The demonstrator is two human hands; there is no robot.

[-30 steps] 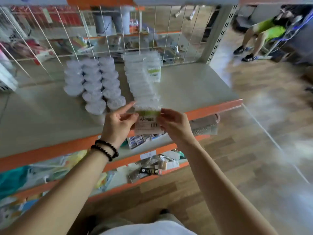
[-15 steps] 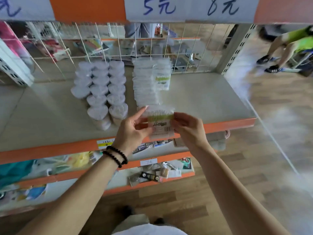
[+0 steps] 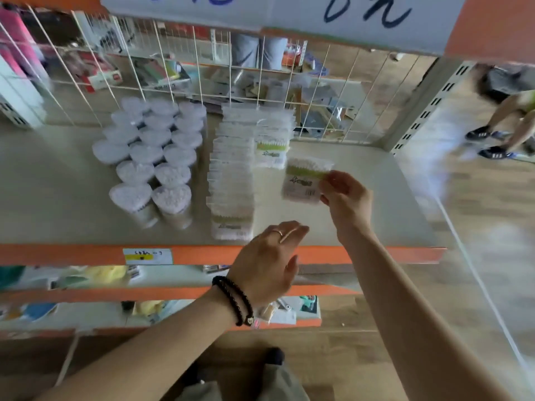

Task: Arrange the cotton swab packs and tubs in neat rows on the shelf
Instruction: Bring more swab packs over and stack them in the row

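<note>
My right hand [image 3: 346, 202] pinches a cotton swab pack [image 3: 305, 180] with a green band by its right edge, above the grey shelf [image 3: 376, 215]. The pack hangs just in front of a short second row of packs [image 3: 272, 150]. Left of that runs a long row of packs [image 3: 231, 183] from the wire grid to the shelf's front. Further left, several clear tubs [image 3: 153, 157] of swabs stand in three rows. My left hand [image 3: 269, 264] hovers over the shelf's front edge, fingers relaxed and holding nothing.
A wire grid [image 3: 202, 82] closes the back of the shelf. An orange lip [image 3: 86, 254] with a price label edges the front. Lower shelves [image 3: 86, 282] hold mixed goods. A person's legs [image 3: 503, 128] show at the far right, on the wooden floor.
My left hand let go of the pack and dropped back towards the shelf's front. My right hand carried the pack rightwards and further in, to the second row.
</note>
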